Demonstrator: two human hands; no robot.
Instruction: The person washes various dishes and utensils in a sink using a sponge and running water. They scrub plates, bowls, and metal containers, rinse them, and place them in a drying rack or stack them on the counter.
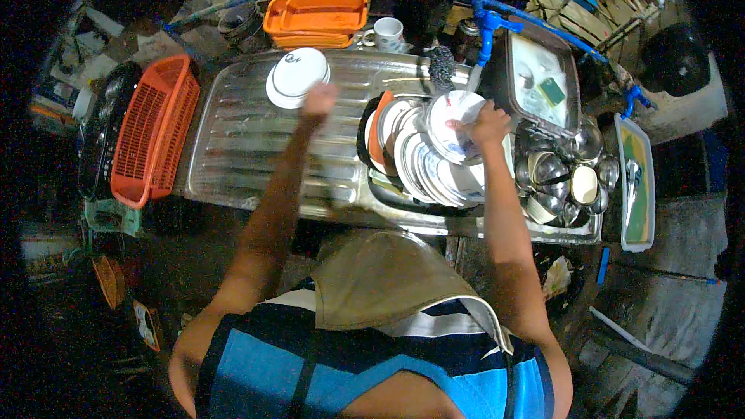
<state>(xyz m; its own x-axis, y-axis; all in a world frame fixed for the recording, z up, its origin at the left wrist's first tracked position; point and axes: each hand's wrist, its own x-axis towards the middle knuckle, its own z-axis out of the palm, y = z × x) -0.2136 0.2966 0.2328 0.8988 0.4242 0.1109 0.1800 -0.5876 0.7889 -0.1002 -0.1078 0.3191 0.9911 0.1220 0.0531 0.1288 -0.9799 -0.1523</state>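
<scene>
My right hand (pixel 492 123) grips the rim of a white plate (pixel 457 113) above the sink basin, the thumb lying on its face. Beneath it lean many white plates (pixel 428 171), some with blue patterns, beside an orange plate (pixel 381 134). My left hand (pixel 320 99) is blurred at the lower right edge of a small stack of white plates (pixel 297 73) on the ribbed steel drainboard (pixel 262 163); whether it holds them I cannot tell. Steel and cream bowls (pixel 547 169) crowd the sink's right end.
An orange plastic basket (pixel 151 134) stands at the left. Behind the drainboard are orange trays (pixel 317 14), a white mug (pixel 388 34) and a blue tap (pixel 488 35). A dark tub (pixel 573 99) holds suds and a green sponge (pixel 551 92). A plastic container lid (pixel 635 186) lies far right.
</scene>
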